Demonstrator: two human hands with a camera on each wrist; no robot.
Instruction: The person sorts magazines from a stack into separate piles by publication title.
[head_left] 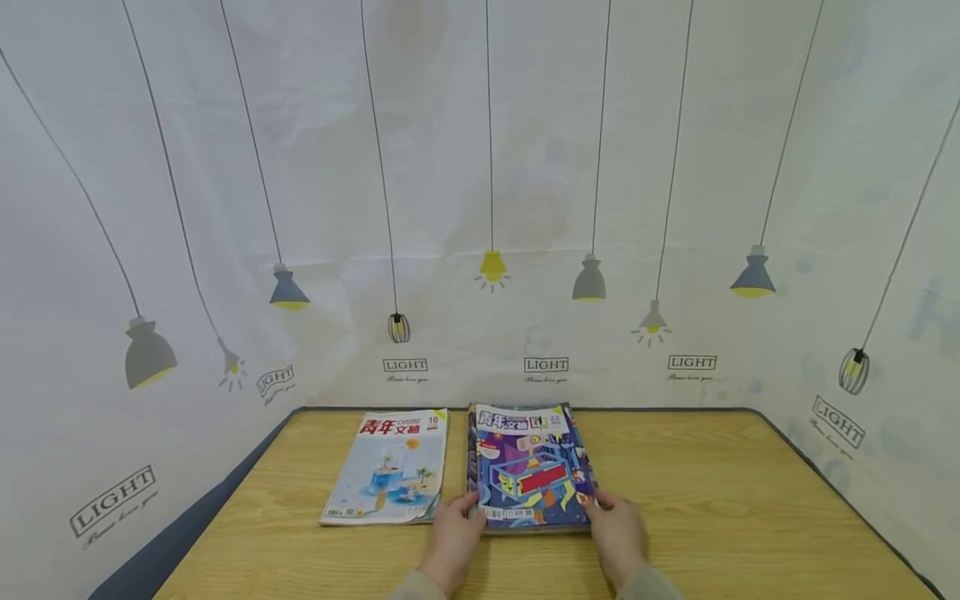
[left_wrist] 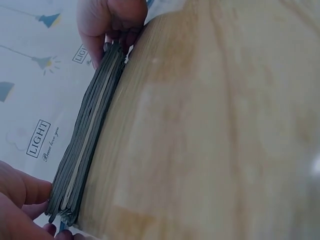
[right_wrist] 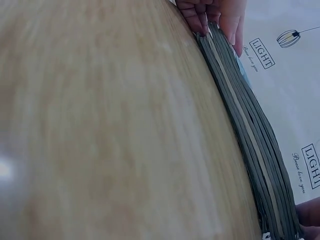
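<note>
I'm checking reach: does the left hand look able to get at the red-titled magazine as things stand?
Probably yes: the red-titled magazine lies uncovered, its near right corner beside the left hand. That hand would likely first have to release the magazine stack it holds.

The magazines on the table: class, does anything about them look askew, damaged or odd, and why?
The pile held by the left hand and right hand looks slightly askew: lower magazines peek out along the left side of the top magazine, so the edges don't line up. No obvious damage shows.
</note>
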